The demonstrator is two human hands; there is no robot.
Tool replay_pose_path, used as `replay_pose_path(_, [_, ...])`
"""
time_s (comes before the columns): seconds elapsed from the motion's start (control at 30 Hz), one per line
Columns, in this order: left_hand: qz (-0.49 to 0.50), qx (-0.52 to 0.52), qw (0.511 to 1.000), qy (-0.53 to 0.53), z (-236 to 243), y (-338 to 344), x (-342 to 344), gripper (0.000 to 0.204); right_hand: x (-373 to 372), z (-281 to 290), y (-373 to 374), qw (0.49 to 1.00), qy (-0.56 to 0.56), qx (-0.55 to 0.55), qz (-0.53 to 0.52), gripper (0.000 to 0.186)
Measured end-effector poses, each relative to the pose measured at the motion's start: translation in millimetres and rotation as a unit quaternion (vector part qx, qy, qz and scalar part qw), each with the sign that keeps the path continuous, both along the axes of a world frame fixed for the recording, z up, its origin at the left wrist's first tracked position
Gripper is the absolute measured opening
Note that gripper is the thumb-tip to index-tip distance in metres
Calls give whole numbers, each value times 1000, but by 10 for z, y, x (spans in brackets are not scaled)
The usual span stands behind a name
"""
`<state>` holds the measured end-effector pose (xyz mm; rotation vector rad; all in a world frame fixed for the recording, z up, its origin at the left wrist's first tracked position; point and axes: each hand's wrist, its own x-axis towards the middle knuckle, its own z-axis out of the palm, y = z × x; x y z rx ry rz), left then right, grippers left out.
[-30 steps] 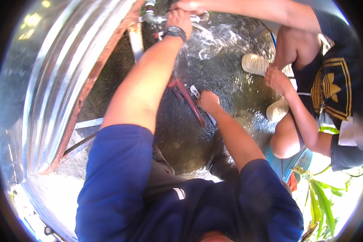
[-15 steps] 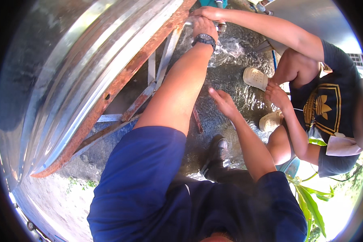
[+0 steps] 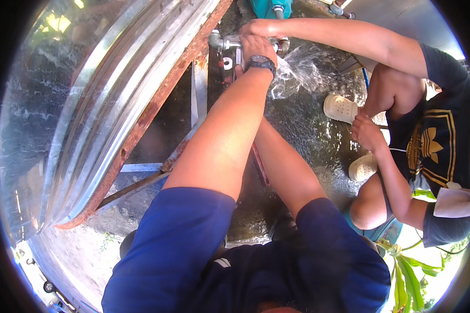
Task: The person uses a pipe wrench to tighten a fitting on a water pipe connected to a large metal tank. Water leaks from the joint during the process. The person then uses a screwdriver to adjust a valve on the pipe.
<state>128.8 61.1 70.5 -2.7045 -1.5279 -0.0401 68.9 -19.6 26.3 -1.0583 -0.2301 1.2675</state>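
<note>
My left hand [image 3: 260, 48], wearing a dark watch, is wrapped over a metal pipe joint [image 3: 281, 46], touching a co-worker's hand [image 3: 261, 27] just above it. Water sprays from the pipework to the right of my wrist. My right hand [image 3: 237, 73] is reaching up beneath my left arm beside a light metal piece and a white round fitting [image 3: 227, 63]; most of it is hidden, so its grip is unclear. A long red tool [image 3: 261, 169] lies on the wet ground under my right forearm.
A corrugated metal sheet [image 3: 115, 78] on a rusty frame [image 3: 141, 130] fills the left. A teal object [image 3: 261, 8] stands behind the pipes. A co-worker [image 3: 402, 120] in cream clogs crouches at the right, near green leaves [image 3: 410, 276] and a metal surface [image 3: 402, 26].
My right hand has moved from beside the red tool, where it was open half a second ago, up under my left arm to the pipework. My left hand stays at the pipe.
</note>
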Motion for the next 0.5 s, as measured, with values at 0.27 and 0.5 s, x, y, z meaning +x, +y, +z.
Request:
replay_pose_path(0.27, [27, -13, 997, 71, 95, 52, 100, 61, -32, -19, 379, 992, -109, -48, -32, 44])
replay_pose_path(0.5, [-4, -70, 987, 146, 281, 89, 112, 56, -17, 76, 564, 984, -101, -133, -56, 43])
